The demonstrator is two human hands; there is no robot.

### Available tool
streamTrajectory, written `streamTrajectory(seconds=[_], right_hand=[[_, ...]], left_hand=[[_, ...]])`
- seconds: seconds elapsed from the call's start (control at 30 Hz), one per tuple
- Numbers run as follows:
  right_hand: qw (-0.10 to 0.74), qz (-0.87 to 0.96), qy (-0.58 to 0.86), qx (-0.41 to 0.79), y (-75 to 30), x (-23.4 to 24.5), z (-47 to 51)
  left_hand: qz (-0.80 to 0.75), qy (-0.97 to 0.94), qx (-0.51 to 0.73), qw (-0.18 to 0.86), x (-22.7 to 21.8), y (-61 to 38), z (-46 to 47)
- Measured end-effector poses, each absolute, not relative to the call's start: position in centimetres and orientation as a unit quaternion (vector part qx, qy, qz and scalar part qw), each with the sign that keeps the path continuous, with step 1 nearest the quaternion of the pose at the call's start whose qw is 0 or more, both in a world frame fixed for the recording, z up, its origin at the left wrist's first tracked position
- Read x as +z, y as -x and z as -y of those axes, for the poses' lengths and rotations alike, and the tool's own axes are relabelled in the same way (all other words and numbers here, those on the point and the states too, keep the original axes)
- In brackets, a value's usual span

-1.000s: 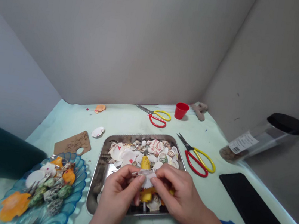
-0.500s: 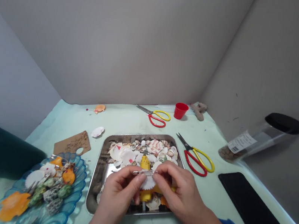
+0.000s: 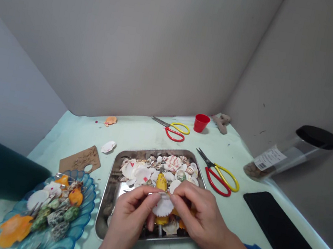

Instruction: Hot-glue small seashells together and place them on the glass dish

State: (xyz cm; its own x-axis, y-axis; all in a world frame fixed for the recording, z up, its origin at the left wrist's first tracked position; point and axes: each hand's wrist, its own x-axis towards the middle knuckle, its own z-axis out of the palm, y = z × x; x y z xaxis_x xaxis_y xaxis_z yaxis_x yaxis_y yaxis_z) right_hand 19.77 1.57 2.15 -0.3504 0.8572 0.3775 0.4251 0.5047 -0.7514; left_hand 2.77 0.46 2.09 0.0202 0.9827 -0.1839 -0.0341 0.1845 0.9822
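Note:
Over the metal tray [image 3: 108,191], my left hand [image 3: 132,211] and my right hand [image 3: 200,210] pinch a white scallop shell [image 3: 164,207] between thumbs and forefingers. Its ribbed, jagged edge points down toward me. The shell's upper edge shows as a thin pale line by my left fingertips. Behind and below it lies a yellow tool [image 3: 162,181], partly hidden by the shell and my right hand. White and striped seashells [image 3: 174,163] fill much of the tray, a few with small red marks.
To the left, a blue scalloped dish [image 3: 86,208] of shells stands beside a dark green bottle [image 3: 4,168] and a brown card [image 3: 80,160]. Two pairs of scissors [image 3: 221,179], a red cup [image 3: 201,123], a black-lidded jar [image 3: 278,157] and a black strip [image 3: 287,240] lie around the tray.
The white shell has tilted, so more of its ribbed face now shows between my fingers. Both hands stay in nearly the same place, still pinching it.

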Motion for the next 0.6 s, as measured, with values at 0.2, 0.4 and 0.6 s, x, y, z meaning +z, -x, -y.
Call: streamTrajectory(seconds=[0.2,0.4,0.6], right_hand=[[0.385,0.779,0.404,0.285,-19.70,2.19,-1.47],[0.383,0.768,0.408,0.311,-19.97,2.03,-1.50],[0.397,0.740,0.445,0.311,-19.75,2.11,-1.78]], left_hand=[[-0.534,-0.460,0.449,0.549,2.05,-2.53,-0.37],[-0.514,-0.489,0.433,0.555,1.90,-2.29,-0.36],[-0.539,-0.443,0.451,0.557,2.21,-2.94,-0.31]])
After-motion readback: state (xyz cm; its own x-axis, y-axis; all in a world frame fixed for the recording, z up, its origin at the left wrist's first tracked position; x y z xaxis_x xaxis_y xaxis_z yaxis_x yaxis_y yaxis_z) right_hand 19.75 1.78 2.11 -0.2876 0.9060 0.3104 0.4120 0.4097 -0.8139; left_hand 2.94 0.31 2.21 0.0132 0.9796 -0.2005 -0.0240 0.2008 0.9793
